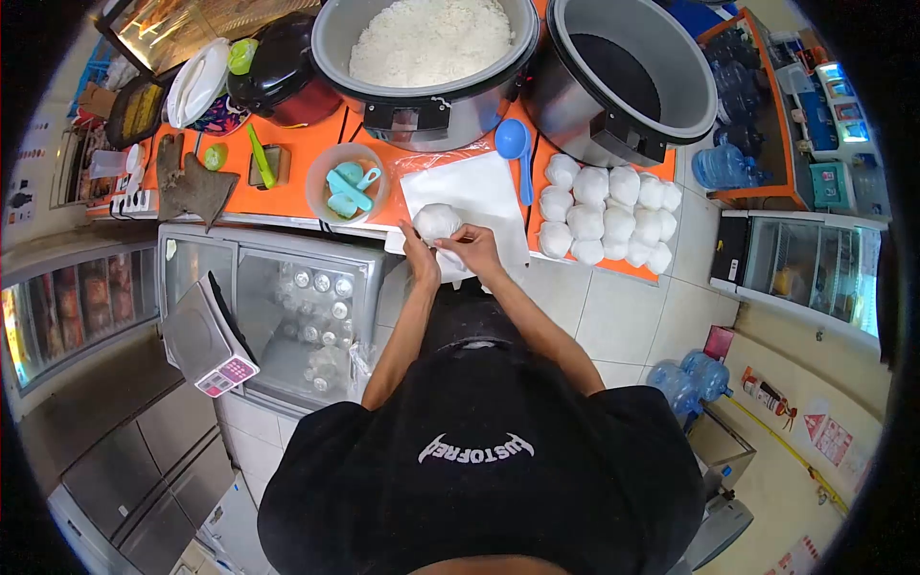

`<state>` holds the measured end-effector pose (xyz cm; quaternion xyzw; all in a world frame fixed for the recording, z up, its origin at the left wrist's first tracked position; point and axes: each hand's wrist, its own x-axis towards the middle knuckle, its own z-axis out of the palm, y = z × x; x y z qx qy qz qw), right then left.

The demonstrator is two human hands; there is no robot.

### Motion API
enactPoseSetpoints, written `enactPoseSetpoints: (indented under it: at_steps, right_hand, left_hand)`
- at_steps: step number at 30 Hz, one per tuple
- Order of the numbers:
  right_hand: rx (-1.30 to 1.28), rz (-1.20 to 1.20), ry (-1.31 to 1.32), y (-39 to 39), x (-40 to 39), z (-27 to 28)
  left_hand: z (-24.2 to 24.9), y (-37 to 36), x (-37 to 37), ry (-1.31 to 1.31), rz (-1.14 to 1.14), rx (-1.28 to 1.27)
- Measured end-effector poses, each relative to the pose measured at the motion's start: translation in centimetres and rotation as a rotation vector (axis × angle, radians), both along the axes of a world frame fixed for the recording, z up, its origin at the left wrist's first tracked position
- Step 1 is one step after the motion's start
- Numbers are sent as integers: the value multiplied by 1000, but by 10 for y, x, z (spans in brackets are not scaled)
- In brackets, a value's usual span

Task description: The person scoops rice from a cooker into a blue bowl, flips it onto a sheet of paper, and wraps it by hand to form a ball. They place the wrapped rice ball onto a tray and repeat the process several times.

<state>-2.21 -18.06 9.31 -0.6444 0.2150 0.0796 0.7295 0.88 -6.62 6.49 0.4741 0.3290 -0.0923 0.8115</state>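
At the front edge of the orange counter, a round white wrapped bundle (pixel 438 220) sits between my two hands. My left hand (pixel 420 255) curls against its left side. On its near right side, my right hand (pixel 473 250) has thumb and fingers closed at the wrapping. Under and beyond the bundle lie white paper sheets (pixel 471 187). A blue scoop (pixel 515 144) rests right of the paper. Farther right, several similar white bundles (pixel 618 224) sit close together in rows. Whether the bundle's wrapping is paper or plastic is hard to make out.
A large cooker full of white rice (pixel 431 43) stands behind the paper, with a second open cooker (pixel 618 72) to its right. Left of the paper is a clear tub (pixel 331 158) holding turquoise utensils. A glass-topped freezer (pixel 297 316) and a scale (pixel 206 335) are at lower left.
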Motion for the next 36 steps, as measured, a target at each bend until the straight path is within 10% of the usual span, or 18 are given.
enactPoseSetpoints:
  at_steps: [4,10,16,20,23,31,36]
  right_hand:
    - [-329,13,-356,4,-9,1]
    - [-460,334,-840,-42,3,46]
    - [-1183,462,-1407,-81,16,97]
    - [-1109,44,-1123,-124,-2,107]
    - [-731,-77,-693,-124,-31,80]
    - [47,-353,-382,-159,-87,43]
    - [-229,-839,-235,-296,-123,14]
  left_hand:
    - [51,-7,5,-176,-249,270]
    - [71,15,13,30,-355,-498]
    - [87,17,5,145,-678,-831]
    - [91,10,25,158,-1148,-217]
    - [94,-30,24,-342,-1284,386]
    - [102,-168,7,-723,-1168,648]
    - [85,-169,-6,-824,-1153,478]
